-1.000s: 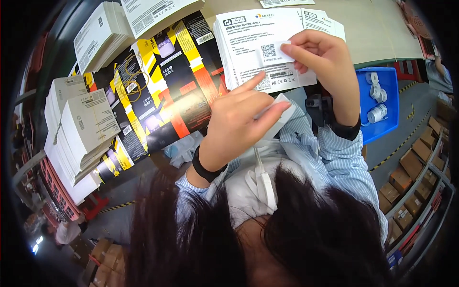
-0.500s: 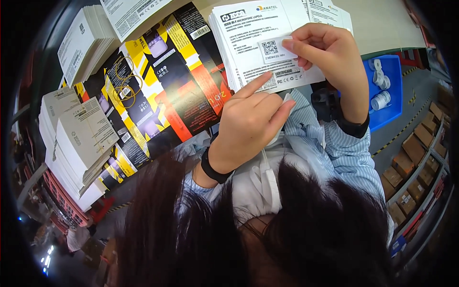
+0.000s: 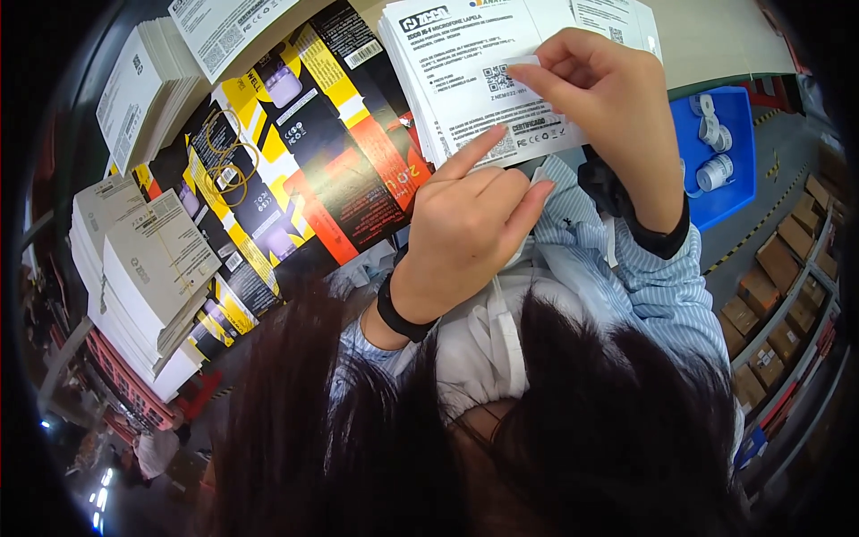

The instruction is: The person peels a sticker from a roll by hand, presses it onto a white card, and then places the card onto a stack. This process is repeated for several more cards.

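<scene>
- Shifted toward 9 o'clock: right hand [image 3: 608,100], pinching rectangular white paper label [image 3: 499,83].
- Label: on white printed paper sheet [image 3: 447,109], 12 o'clock of left hand [image 3: 463,222].
- Its index: extended — other fingers' grip: cannot tell.

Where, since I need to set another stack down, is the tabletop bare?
The broadest bare patch of tabletop lies right of the white printed sheets, beyond the blue bin. The left side is crowded with paper stacks, black-and-yellow packaging and rubber bands; the left hand and right hand block the sheets' near side.
</scene>
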### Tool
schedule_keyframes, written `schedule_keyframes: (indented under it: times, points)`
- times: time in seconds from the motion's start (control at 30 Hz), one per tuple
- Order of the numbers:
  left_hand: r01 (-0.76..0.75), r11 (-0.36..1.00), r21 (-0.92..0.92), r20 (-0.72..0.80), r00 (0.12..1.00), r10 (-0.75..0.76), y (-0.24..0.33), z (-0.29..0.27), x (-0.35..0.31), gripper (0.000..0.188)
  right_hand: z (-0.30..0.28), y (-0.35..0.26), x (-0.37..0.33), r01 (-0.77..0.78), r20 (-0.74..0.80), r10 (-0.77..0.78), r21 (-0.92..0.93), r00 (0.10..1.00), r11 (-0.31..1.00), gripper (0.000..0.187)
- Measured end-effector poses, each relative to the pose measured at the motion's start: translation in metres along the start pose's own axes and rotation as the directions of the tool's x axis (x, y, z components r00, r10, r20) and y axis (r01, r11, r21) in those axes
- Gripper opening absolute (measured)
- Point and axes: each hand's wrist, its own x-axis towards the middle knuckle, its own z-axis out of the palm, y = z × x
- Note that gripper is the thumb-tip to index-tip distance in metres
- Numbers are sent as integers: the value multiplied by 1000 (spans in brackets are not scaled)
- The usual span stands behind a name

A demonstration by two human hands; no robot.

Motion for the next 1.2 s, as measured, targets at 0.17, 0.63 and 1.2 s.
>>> schedule_keyframes:
  times: [0.17,0.63,1.2]
  points:
    - [-14,1000,28,29,999,13,0,1,1,22,7,-24,6,-134,35,193,-601,981,788,30]
    - [-17,998,54,55,998,15,4,-4,3,21,10,13,6,291,-156,-400,-461,903,838,60]
    - [188,959,-212,63,982,-179,7,-27,-5,13,-3,8,-29,521,39,-594,-526,804,672,37]
